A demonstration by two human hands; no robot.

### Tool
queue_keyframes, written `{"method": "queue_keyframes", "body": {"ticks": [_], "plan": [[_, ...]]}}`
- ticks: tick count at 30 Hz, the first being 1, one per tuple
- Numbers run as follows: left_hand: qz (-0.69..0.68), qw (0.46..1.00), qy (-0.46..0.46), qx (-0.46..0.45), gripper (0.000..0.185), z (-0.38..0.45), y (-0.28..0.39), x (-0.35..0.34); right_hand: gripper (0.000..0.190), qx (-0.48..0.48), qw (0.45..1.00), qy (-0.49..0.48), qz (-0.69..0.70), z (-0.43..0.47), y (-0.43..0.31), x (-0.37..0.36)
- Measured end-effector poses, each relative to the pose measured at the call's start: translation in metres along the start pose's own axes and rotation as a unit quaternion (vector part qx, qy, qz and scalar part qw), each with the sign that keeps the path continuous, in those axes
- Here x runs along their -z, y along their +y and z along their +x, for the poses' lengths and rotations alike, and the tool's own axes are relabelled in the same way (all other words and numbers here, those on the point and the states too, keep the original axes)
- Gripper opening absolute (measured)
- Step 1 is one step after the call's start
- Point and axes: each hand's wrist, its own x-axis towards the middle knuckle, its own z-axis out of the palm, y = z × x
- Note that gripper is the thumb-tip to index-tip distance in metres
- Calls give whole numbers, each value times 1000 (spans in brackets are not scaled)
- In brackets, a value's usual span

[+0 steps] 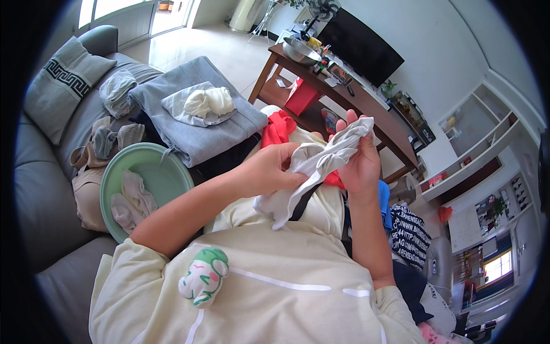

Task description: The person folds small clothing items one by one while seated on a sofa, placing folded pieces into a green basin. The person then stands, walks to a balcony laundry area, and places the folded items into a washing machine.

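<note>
Above my lap, both hands grip crumpled white cloth, possibly socks; its exact kind cannot be told. My left hand pinches one end between thumb and fingers. The other end lies against the palm of my right hand, under the thumb, with the fingertips raised behind it. A loose end of the cloth hangs down towards my shirt. Red cloth rests on my legs behind the hands. A green plastic basin at the left holds white socks.
Folded grey-blue cloth bears a folded white garment and cream rolled cloth. Beige bras lie on the grey sofa beside a patterned cushion. A wooden table with a metal bowl stands ahead; clothes lie at right.
</note>
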Motion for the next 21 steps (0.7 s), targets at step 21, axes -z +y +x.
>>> {"method": "queue_keyframes", "body": {"ticks": [21], "plan": [[185,957,212,-69,22,-2,-7,2,41,-115,946,162,-257,-6,2,-17]]}}
